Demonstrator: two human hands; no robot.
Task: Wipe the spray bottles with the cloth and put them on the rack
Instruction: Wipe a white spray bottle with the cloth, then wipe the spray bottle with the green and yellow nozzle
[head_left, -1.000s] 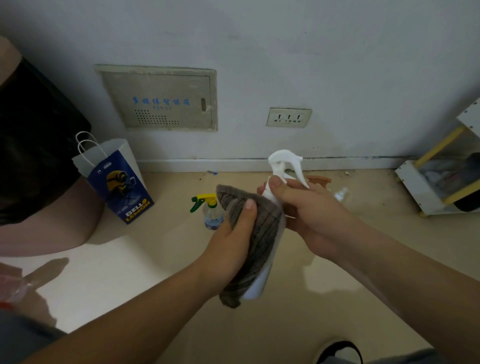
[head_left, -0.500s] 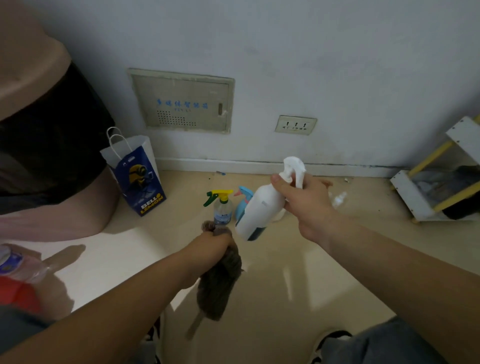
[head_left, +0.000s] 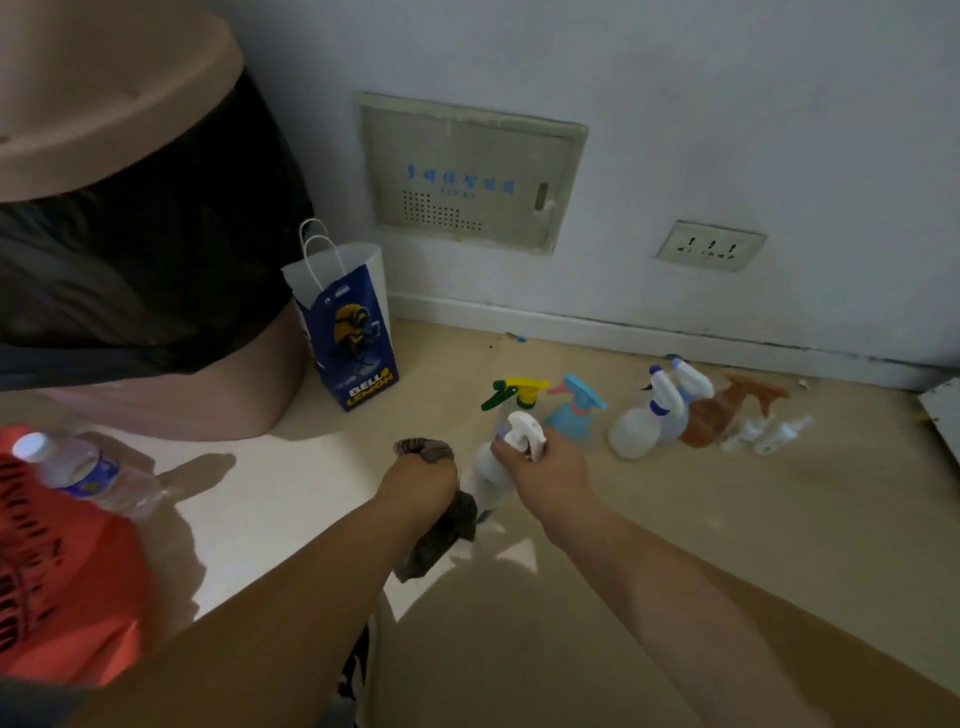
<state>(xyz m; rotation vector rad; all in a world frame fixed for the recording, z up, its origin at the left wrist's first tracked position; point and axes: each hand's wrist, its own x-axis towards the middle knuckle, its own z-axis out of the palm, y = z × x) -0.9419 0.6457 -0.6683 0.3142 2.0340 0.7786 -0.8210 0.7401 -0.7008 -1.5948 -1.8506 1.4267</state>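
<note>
- One white spray bottle (head_left: 485, 479) is the piece being worked on. Our right hand (head_left: 545, 467) curls round its neck just under the trigger head, and the body hangs tilted and low over the floor (head_left: 675, 545).
- We judge that this neck grip leaves the body bare for wiping and also suits carrying it to the rack.
- Our left hand (head_left: 421, 486) is clenched round the grey cloth (head_left: 441, 535). A tuft sticks out above the fist and the rest dangles below, just beside the bottle's body, so the two can meet with a small move.
- Behind our hands, the other bottles wait near the wall: a yellow-and-green one (head_left: 519, 396), a blue one (head_left: 574, 413), a white one (head_left: 641, 431) and a brown one (head_left: 714, 415). We take them to be lined up within reach for their turn.
- The held bottle's lower end slips behind the cloth, so we cannot tell whether it touches the cloth or the floor.
- The bottles at the right overlap and blur, so their number is unclear.
- A white edge (head_left: 943, 415) at the right border may belong to the rack, but it is cut off.
- To the left stand a paper bag (head_left: 353, 332) and a bin (head_left: 130, 208) with a dark liner. A red basket (head_left: 57, 577) carrying a water bottle (head_left: 85, 473) is cropped by the border.
</note>
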